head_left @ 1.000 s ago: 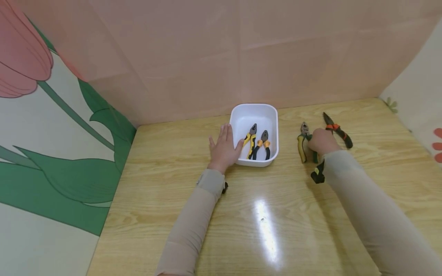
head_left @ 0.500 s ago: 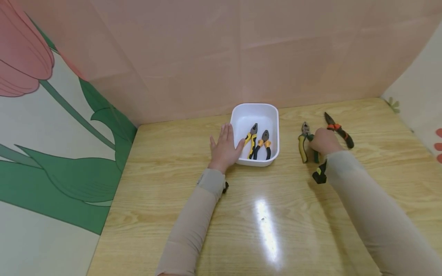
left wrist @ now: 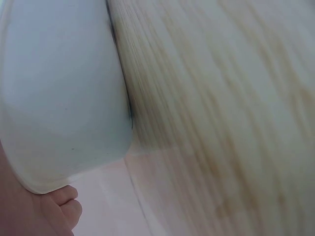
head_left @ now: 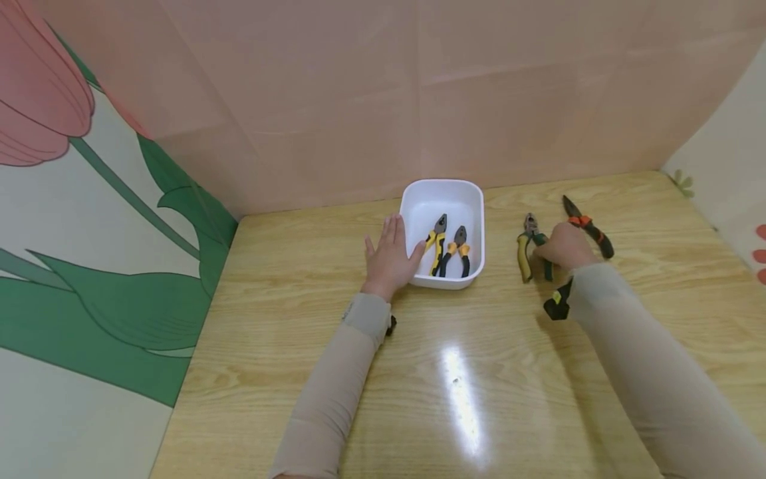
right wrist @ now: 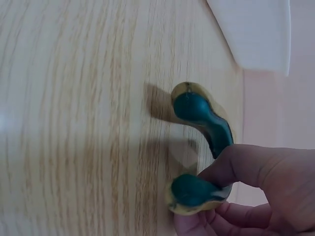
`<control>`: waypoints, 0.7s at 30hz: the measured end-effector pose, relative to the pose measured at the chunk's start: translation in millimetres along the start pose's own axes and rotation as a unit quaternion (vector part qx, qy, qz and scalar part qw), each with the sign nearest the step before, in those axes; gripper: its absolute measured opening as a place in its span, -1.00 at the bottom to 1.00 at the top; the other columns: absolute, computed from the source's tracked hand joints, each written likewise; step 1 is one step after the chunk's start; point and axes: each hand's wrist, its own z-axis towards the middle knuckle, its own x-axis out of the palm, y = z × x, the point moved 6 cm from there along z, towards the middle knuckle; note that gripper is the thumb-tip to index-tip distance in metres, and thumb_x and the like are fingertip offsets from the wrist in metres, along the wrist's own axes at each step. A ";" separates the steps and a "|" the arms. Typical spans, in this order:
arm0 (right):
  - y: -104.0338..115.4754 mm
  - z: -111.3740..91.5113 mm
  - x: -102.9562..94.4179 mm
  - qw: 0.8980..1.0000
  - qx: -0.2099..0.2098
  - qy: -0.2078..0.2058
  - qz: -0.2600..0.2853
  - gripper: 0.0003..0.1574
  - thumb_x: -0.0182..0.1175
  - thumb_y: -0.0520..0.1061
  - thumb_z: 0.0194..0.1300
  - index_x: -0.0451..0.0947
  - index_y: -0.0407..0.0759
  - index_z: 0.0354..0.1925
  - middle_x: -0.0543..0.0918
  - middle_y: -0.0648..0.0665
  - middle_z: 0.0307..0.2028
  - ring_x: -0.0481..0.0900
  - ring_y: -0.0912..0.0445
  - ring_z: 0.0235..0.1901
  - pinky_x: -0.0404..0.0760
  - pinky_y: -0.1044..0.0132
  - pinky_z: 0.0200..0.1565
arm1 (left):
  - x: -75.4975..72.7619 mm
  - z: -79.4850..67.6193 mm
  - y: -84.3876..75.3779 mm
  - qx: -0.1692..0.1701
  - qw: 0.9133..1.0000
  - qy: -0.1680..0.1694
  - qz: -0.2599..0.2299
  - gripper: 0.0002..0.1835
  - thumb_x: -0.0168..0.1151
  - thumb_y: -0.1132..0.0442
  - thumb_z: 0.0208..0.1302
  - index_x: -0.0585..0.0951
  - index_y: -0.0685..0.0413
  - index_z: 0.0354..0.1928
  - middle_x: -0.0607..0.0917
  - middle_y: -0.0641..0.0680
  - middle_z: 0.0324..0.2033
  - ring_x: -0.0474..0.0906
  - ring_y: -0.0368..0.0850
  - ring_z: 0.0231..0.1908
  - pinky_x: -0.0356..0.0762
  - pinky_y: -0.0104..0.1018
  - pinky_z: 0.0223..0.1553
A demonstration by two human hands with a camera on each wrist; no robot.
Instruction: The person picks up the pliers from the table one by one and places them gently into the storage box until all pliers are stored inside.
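My left hand (head_left: 389, 263) lies with straight fingers along the left side of a white plastic bin (head_left: 439, 191), its thumb over the rim. In the left wrist view the bin's wall (left wrist: 64, 93) fills the left side, with fingertips (left wrist: 70, 209) by its corner. My right hand (head_left: 565, 247) pinches one handle of green-and-yellow combination pliers (head_left: 523, 258) to the right of the bin. The right wrist view shows both handles (right wrist: 199, 109) spread apart, thumb and fingers on the lower one. The pliers' head points toward the back wall.
Inside the bin lie yellow-and-black pliers (head_left: 439, 241) and orange-and-black pliers (head_left: 460, 249). Red-and-black pliers (head_left: 589, 229) lie on the wooden table (head_left: 287, 279) beyond my right hand. A pink sheet (head_left: 329, 100) hangs behind the table's back edge.
My right hand has shifted very slightly right, and its thumb side shows more on the green-and-yellow pliers' handle. The left hand and the bin stay put.
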 end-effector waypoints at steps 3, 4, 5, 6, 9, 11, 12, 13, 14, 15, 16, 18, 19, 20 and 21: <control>-2.0 -0.7 -1.1 1.000 0.006 0.004 0.012 -0.56 0.24 -0.09 0.26 0.34 -0.19 -0.66 0.39 -0.01 -0.76 0.37 0.12 -0.72 0.41 0.25 -0.61 | -0.3 -0.2 0.0 -0.001 1.000 0.002 -0.003 -0.09 -0.31 -0.37 0.52 -0.15 0.08 0.63 -0.13 0.03 0.62 -0.26 -0.11 0.59 -0.26 0.26 0.52; -2.7 -1.1 -1.1 1.000 0.009 0.007 0.015 -0.55 0.24 -0.08 0.27 0.35 -0.18 -0.66 0.40 -0.01 -0.77 0.38 0.13 -0.73 0.43 0.25 -0.61 | -0.2 -0.1 0.1 -0.001 1.000 0.002 -0.004 -0.09 -0.31 -0.37 0.52 -0.15 0.08 0.63 -0.14 0.03 0.62 -0.27 -0.11 0.59 -0.26 0.26 0.52; -3.9 -0.9 -0.9 1.000 0.012 0.011 0.020 -0.54 0.24 -0.07 0.28 0.35 -0.17 -0.67 0.40 -0.01 -0.77 0.39 0.13 -0.73 0.43 0.25 -0.61 | 0.1 -0.1 0.2 -0.002 1.000 0.003 -0.004 -0.09 -0.32 -0.37 0.52 -0.16 0.08 0.63 -0.15 0.03 0.62 -0.27 -0.11 0.59 -0.27 0.26 0.52; -4.7 -0.8 -0.8 1.000 0.015 0.014 0.023 -0.53 0.24 -0.06 0.29 0.34 -0.16 -0.67 0.39 0.00 -0.78 0.38 0.14 -0.74 0.43 0.25 -0.61 | 0.2 -0.1 0.3 -0.002 1.000 0.003 -0.004 -0.09 -0.32 -0.37 0.52 -0.16 0.08 0.63 -0.15 0.03 0.62 -0.26 -0.11 0.59 -0.27 0.26 0.52; -7.5 0.1 -0.1 0.999 0.021 0.021 0.036 -0.52 0.23 -0.04 0.31 0.38 -0.18 -0.67 0.43 -0.02 -0.78 0.43 0.13 -0.74 0.46 0.23 -0.59 | 0.9 0.3 0.7 -0.001 1.000 0.003 -0.002 -0.08 -0.32 -0.38 0.51 -0.16 0.08 0.63 -0.14 0.03 0.62 -0.25 -0.10 0.59 -0.26 0.26 0.52; -9.9 0.1 0.1 0.998 0.031 0.031 0.050 -0.53 0.22 -0.01 0.33 0.43 -0.20 -0.64 0.48 -0.04 -0.76 0.49 0.09 -0.70 0.51 0.21 -0.55 | 1.1 0.4 0.8 -0.002 1.000 0.002 0.000 -0.09 -0.32 -0.37 0.52 -0.16 0.08 0.63 -0.14 0.03 0.62 -0.23 -0.08 0.59 -0.26 0.26 0.52; -11.0 0.0 0.2 0.997 0.035 0.039 0.058 -0.52 0.21 0.01 0.34 0.47 -0.22 -0.63 0.52 -0.06 -0.74 0.53 0.07 -0.67 0.54 0.20 -0.52 | 0.9 0.4 0.8 -0.003 1.000 0.002 0.001 -0.09 -0.32 -0.37 0.52 -0.16 0.08 0.63 -0.13 0.03 0.62 -0.22 -0.08 0.59 -0.26 0.26 0.52; -11.9 -0.2 0.5 0.996 0.039 0.046 0.068 -0.52 0.20 0.02 0.35 0.51 -0.23 -0.62 0.55 -0.08 -0.71 0.57 0.04 -0.64 0.58 0.20 -0.48 | 0.8 0.3 0.8 -0.003 1.000 0.002 0.001 -0.09 -0.32 -0.37 0.52 -0.16 0.08 0.63 -0.12 0.04 0.62 -0.22 -0.08 0.59 -0.26 0.26 0.52; -12.4 -0.6 0.9 0.995 0.044 0.052 0.078 -0.52 0.18 0.03 0.36 0.53 -0.24 -0.60 0.58 -0.09 -0.69 0.60 0.03 -0.61 0.60 0.20 -0.44 | 0.6 0.1 0.7 -0.003 1.000 0.003 0.001 -0.09 -0.32 -0.37 0.52 -0.16 0.08 0.63 -0.12 0.04 0.62 -0.22 -0.08 0.59 -0.26 0.26 0.52; -13.2 -1.1 1.5 0.992 0.049 0.061 0.095 -0.52 0.17 0.03 0.38 0.57 -0.26 -0.57 0.61 -0.09 -0.65 0.65 0.01 -0.57 0.64 0.20 -0.40 | 0.6 -0.1 0.8 -0.004 1.000 0.002 0.001 -0.09 -0.32 -0.37 0.52 -0.16 0.08 0.63 -0.12 0.04 0.62 -0.22 -0.07 0.59 -0.26 0.26 0.52; -13.7 -1.5 2.0 0.991 0.052 0.066 0.108 -0.53 0.16 0.04 0.39 0.62 -0.28 -0.52 0.65 -0.09 -0.61 0.68 0.00 -0.53 0.65 0.21 -0.36 | 0.6 0.0 0.8 -0.005 1.000 0.002 0.001 -0.09 -0.32 -0.37 0.52 -0.16 0.07 0.63 -0.11 0.04 0.62 -0.22 -0.08 0.59 -0.27 0.26 0.52; -13.8 -2.8 3.6 0.984 0.060 0.077 0.152 -0.54 0.15 0.01 0.42 0.68 -0.36 -0.38 0.72 -0.10 -0.53 0.73 0.00 -0.47 0.69 0.23 -0.30 | 0.2 -0.3 0.6 -0.004 1.000 0.000 0.000 -0.09 -0.31 -0.37 0.51 -0.16 0.08 0.63 -0.10 0.05 0.62 -0.22 -0.07 0.59 -0.26 0.26 0.52; -13.6 -3.4 4.7 0.978 0.064 0.080 0.182 -0.55 0.14 -0.02 0.43 0.67 -0.43 -0.27 0.74 -0.10 -0.49 0.75 0.01 -0.44 0.71 0.23 -0.28 | 0.1 -0.3 0.5 -0.004 1.000 0.000 -0.002 -0.09 -0.31 -0.37 0.52 -0.16 0.07 0.63 -0.10 0.06 0.62 -0.23 -0.08 0.59 -0.27 0.25 0.52; -13.4 -4.3 5.7 0.971 0.068 0.084 0.212 -0.53 0.13 -0.04 0.45 0.64 -0.50 -0.15 0.76 -0.10 -0.45 0.77 0.02 -0.42 0.73 0.22 -0.26 | 0.1 -0.2 0.4 -0.004 1.000 -0.001 -0.004 -0.09 -0.30 -0.37 0.52 -0.16 0.07 0.63 -0.09 0.06 0.62 -0.23 -0.08 0.59 -0.27 0.25 0.52; -13.4 -5.0 6.7 0.964 0.072 0.089 0.240 -0.50 0.12 -0.07 0.47 0.59 -0.57 -0.03 0.77 -0.11 -0.42 0.78 0.03 -0.39 0.74 0.22 -0.24 | 0.0 0.0 0.2 -0.004 1.000 -0.002 -0.006 -0.09 -0.30 -0.37 0.52 -0.16 0.07 0.63 -0.09 0.06 0.62 -0.23 -0.08 0.59 -0.27 0.24 0.52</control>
